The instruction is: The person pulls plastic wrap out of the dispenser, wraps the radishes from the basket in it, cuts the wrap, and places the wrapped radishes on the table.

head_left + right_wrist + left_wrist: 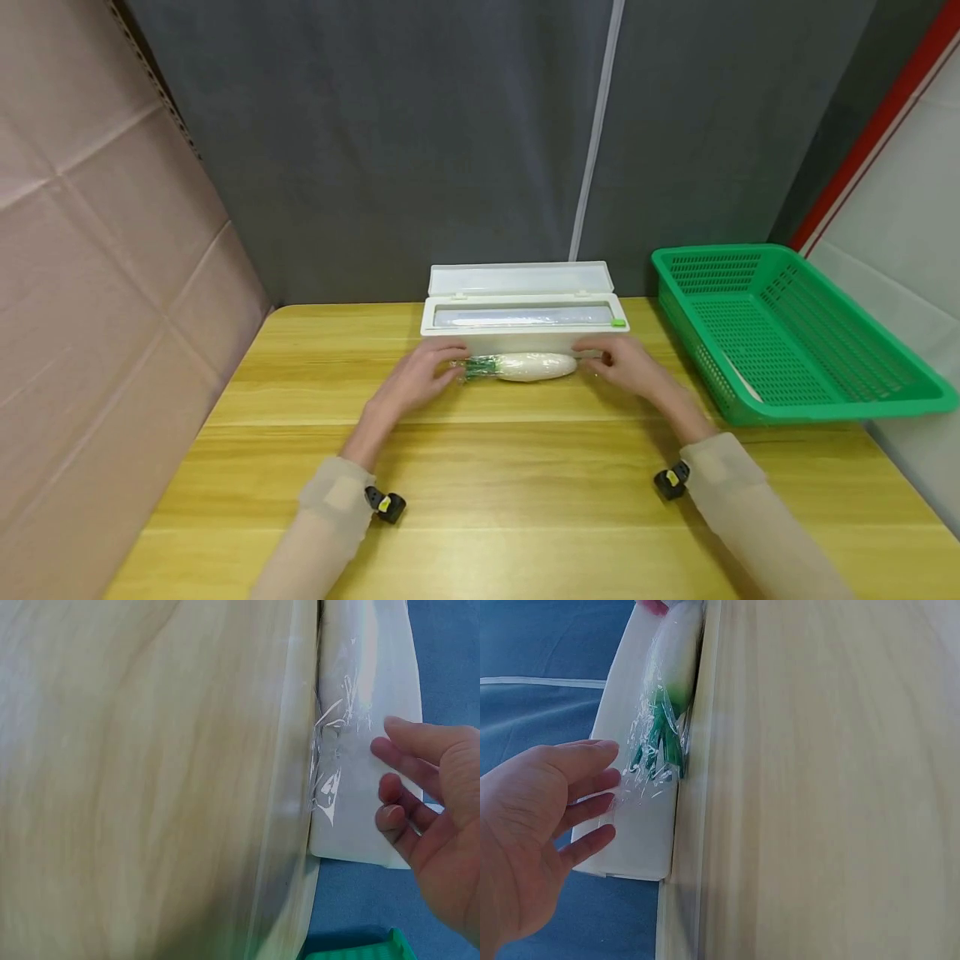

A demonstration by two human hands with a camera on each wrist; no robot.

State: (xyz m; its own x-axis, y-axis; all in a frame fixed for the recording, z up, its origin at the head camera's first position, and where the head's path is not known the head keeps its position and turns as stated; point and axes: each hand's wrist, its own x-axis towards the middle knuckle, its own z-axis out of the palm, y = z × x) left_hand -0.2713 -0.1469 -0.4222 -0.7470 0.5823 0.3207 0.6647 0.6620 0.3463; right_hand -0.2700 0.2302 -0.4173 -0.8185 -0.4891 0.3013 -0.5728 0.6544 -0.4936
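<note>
A white radish (pixel 534 366) with green leaf stalks (pixel 662 735) lies lengthwise in front of a white cling film dispenser (pixel 521 323), wrapped in clear film. Loose film sticks out past both ends, crinkled in the right wrist view (pixel 328 787). My left hand (pixel 420 377) is at the leafy end, its spread fingertips right by the film's edge. On the other side, my right hand (pixel 622 364) hovers beside the radish's plain end, fingers loosely bent and nothing between them. The dispenser's lid (pixel 520 277) stands raised, and a green slider (pixel 618 322) sits at its right.
A green plastic basket (pixel 832 410) stands at the right, with a thin white item partly visible inside through its near-left side. Behind the wooden table (pixel 525 500) hangs a dark grey curtain (pixel 390 150). A pale panel (pixel 97 275) borders the left side.
</note>
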